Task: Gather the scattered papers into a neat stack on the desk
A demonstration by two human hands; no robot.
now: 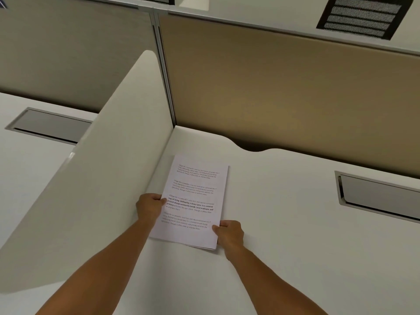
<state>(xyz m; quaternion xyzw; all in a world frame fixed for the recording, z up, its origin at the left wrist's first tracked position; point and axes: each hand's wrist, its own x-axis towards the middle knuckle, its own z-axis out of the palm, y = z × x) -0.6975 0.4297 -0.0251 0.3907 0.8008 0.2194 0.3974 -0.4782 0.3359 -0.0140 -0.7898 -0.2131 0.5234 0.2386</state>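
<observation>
A stack of white printed papers [196, 192] lies on the white desk [284, 223], close to the left divider. The sheets sit squared on one another, with a few lower edges showing at the near right corner. My left hand [150, 206] grips the stack's left edge, thumb on the top sheet. My right hand [229, 231] grips the right edge near the lower corner, thumb on top as well. Both forearms reach in from the bottom of the view.
A white curved divider [109, 169] rises just left of the papers. A tan partition wall [284, 94] backs the desk. A grey cable hatch [379, 196] sits in the desk at right, another [47, 126] on the neighbouring desk at left.
</observation>
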